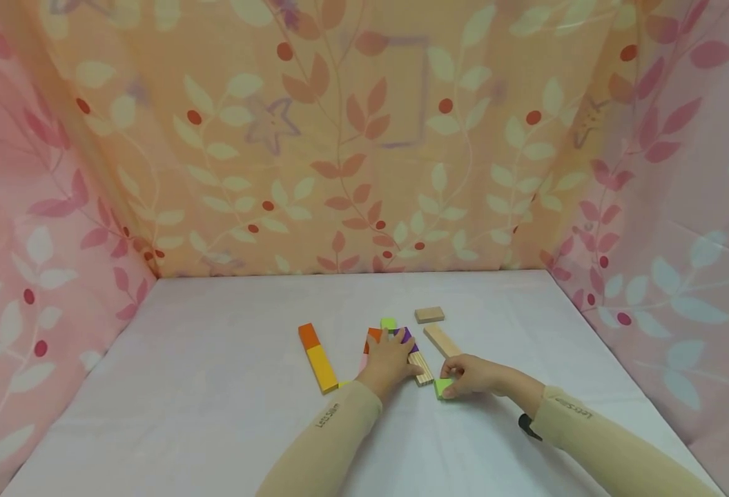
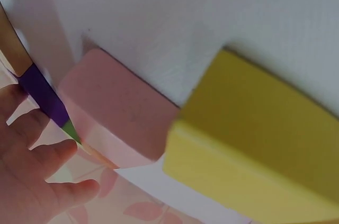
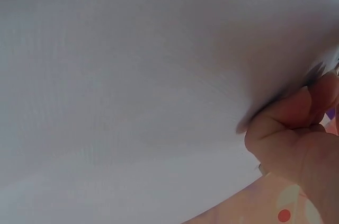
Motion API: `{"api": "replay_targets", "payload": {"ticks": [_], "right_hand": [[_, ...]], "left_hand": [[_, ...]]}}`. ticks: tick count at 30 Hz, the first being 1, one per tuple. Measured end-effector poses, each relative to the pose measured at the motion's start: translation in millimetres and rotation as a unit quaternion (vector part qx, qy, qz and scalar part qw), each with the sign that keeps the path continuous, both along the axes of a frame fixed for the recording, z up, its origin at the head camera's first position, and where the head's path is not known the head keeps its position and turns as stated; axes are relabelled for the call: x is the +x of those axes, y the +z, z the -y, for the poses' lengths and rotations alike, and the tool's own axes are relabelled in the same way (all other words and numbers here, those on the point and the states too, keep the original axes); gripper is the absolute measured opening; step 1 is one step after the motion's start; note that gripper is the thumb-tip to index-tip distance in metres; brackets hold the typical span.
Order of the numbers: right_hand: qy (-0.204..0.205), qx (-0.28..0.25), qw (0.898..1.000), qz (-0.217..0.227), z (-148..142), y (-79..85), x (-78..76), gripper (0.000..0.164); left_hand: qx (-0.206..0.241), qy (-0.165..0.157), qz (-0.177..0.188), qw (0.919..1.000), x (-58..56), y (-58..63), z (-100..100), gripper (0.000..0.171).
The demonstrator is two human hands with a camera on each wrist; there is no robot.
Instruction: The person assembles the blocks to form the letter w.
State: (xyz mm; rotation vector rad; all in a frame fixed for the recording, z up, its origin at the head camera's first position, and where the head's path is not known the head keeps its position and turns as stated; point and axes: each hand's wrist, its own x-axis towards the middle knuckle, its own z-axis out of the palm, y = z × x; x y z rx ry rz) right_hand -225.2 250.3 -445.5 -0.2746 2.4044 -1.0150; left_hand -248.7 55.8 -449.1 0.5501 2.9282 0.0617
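Observation:
Spread fingers of my left hand (image 1: 389, 364) reach over a group of wooden blocks. They lie at a purple block (image 1: 406, 336) and an orange-red block (image 1: 373, 336), with a green block (image 1: 389, 323) just beyond. A striped pale wood block (image 1: 422, 371) runs beside the thumb. To the right, my right hand (image 1: 478, 374) pinches a light green block (image 1: 441, 388) on the table, close to the striped block's near end. In the left wrist view, a pink block (image 2: 119, 107) and a yellow block (image 2: 259, 144) stand near the left hand. The right wrist view hides the green block.
Left of the group, an orange block (image 1: 308, 336) and an amber block (image 1: 322, 369) lie end to end. A long plain wood block (image 1: 441, 341) and a short one (image 1: 429, 315) lie behind the right hand. Patterned cloth (image 1: 352, 138) surrounds the white table (image 1: 215, 428).

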Motion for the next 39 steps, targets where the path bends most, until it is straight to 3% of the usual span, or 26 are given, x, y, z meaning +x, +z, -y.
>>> {"api": "replay_targets", "payload": {"ticks": [15,25,30,35,39], "right_hand": [[-0.015,0.018,1.000,-0.004,4,2.1,0.9,0.022],[-0.021,0.007,1.000,0.002,2,0.3,1.9,0.022],[-0.019,-0.024,1.000,0.005,-8,3.9,2.7,0.026],[-0.066,-0.076,0.995,0.012,-20,7.5,-0.6,0.031],[-0.122,-0.065,0.990,-0.040,-23,7.3,-8.4,0.039]], "left_hand": [[0.019,0.003,0.006,0.9998,0.3,1.3,1,0.071],[0.017,0.008,0.006,0.9998,0.8,-0.3,1,0.072],[0.013,0.003,0.000,0.9999,-0.1,-0.3,0,0.072],[0.004,0.002,0.002,1.0000,-0.7,-0.8,-1,0.072],[-0.002,0.005,0.005,1.0000,0.1,-0.8,-1,0.072]]}}
